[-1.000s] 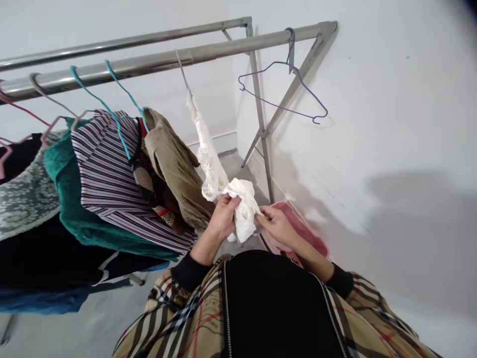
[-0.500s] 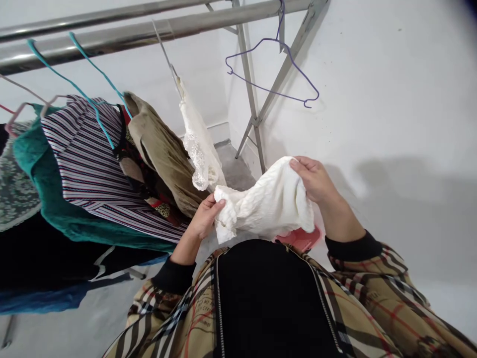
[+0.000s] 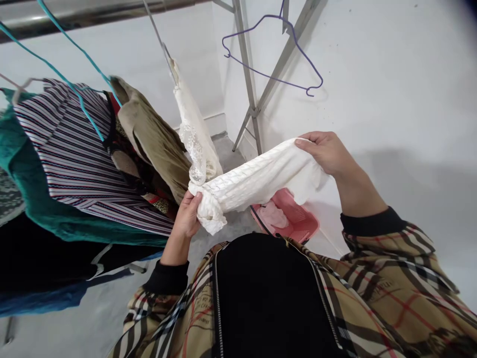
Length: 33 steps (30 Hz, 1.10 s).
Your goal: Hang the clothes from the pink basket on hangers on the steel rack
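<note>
Both of my hands hold a white knitted garment (image 3: 253, 181), stretched out between them in front of my chest. My left hand (image 3: 188, 216) grips its bunched lower end, close to the hanging clothes. My right hand (image 3: 325, 149) pinches the other end, raised up toward the white wall. Right behind my left hand a white lace garment (image 3: 194, 134) hangs from a wire hanger on the metal rail. An empty purple hanger (image 3: 274, 54) hangs further right on the same rail.
A pink basket (image 3: 298, 221) with a pink cloth inside stands on the floor below the stretched garment. On the left, striped (image 3: 74, 159), teal, olive (image 3: 156, 144) and dark clothes hang packed together. The rack's slanted metal legs (image 3: 248, 99) stand in the corner against the wall.
The white garment was bunched between both hands. My right hand has pulled one end up and to the right, stretching it out, while my left hand has kept the other end low.
</note>
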Each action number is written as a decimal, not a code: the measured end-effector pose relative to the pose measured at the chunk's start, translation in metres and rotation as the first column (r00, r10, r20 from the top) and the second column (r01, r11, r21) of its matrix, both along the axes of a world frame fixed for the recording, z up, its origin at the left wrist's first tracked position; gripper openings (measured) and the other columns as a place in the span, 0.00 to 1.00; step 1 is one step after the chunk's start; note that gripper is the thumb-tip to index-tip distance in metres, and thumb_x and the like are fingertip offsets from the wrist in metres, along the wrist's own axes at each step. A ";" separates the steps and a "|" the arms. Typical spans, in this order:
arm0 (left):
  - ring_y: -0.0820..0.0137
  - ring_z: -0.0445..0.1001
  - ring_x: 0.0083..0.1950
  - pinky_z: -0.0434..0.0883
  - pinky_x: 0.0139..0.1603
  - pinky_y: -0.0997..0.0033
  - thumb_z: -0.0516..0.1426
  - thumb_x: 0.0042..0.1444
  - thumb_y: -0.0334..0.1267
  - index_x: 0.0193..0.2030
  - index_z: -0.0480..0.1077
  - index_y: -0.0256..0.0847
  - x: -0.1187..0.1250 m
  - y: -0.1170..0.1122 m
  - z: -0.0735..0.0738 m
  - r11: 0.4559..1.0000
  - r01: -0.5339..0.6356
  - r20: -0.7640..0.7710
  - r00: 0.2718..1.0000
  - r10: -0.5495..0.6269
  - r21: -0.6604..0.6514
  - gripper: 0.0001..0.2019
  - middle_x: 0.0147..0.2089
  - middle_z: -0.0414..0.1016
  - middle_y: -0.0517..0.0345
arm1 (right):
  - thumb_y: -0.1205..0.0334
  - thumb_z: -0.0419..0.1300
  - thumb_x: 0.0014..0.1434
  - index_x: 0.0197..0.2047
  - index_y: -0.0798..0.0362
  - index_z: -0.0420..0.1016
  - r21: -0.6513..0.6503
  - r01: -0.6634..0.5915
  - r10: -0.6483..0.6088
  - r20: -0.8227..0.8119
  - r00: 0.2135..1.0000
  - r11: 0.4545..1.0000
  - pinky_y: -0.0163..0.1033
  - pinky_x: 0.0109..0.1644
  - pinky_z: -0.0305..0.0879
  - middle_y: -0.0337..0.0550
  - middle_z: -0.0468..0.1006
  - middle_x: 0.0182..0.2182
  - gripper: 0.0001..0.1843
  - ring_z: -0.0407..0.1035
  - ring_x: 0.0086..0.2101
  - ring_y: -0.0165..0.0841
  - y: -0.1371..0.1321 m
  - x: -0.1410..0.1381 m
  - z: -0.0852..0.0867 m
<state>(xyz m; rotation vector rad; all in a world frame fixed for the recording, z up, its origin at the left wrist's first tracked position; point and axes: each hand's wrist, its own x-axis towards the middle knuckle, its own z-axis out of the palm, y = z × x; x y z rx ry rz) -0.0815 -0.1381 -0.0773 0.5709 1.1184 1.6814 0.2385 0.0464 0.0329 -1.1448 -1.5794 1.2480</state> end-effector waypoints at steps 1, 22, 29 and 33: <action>0.58 0.78 0.54 0.74 0.57 0.59 0.69 0.48 0.46 0.49 0.76 0.44 -0.001 0.001 0.002 1.000 0.002 -0.011 1.000 -0.001 0.009 0.22 0.49 0.82 0.52 | 0.53 0.71 0.49 0.31 0.50 0.82 -0.003 0.001 -0.001 0.004 1.000 1.000 0.35 0.24 0.65 0.39 0.78 0.24 0.10 0.69 0.23 0.30 0.003 -0.002 -0.001; 0.62 0.79 0.47 0.75 0.50 0.64 0.67 0.49 0.51 0.49 0.75 0.40 -0.009 0.014 -0.017 0.995 -0.069 -0.329 0.943 0.043 -0.067 0.24 0.47 0.81 0.51 | 0.57 0.69 0.51 0.34 0.52 0.75 -0.201 -0.049 0.015 -0.168 0.986 0.978 0.40 0.33 0.71 0.41 0.76 0.29 0.10 0.71 0.30 0.32 0.018 -0.031 -0.007; 0.53 0.79 0.48 0.73 0.53 0.50 0.67 0.45 0.52 0.55 0.73 0.33 0.022 0.014 -0.043 0.857 0.261 -0.554 0.672 -0.492 -0.445 0.33 0.53 0.78 0.39 | 0.55 0.69 0.51 0.43 0.50 0.72 -0.188 -0.132 0.061 -0.343 0.937 0.973 0.44 0.41 0.72 0.39 0.74 0.33 0.17 0.71 0.37 0.35 -0.011 -0.066 0.002; 0.53 0.68 0.64 0.65 0.64 0.49 0.69 0.44 0.49 0.72 0.50 0.43 0.063 0.022 -0.030 0.833 0.515 -0.565 0.633 -0.530 -0.204 0.51 0.70 0.58 0.37 | 0.55 0.69 0.51 0.45 0.50 0.70 -0.232 -0.171 0.063 -0.412 0.909 0.957 0.41 0.39 0.71 0.37 0.72 0.32 0.20 0.70 0.35 0.32 -0.025 -0.084 0.002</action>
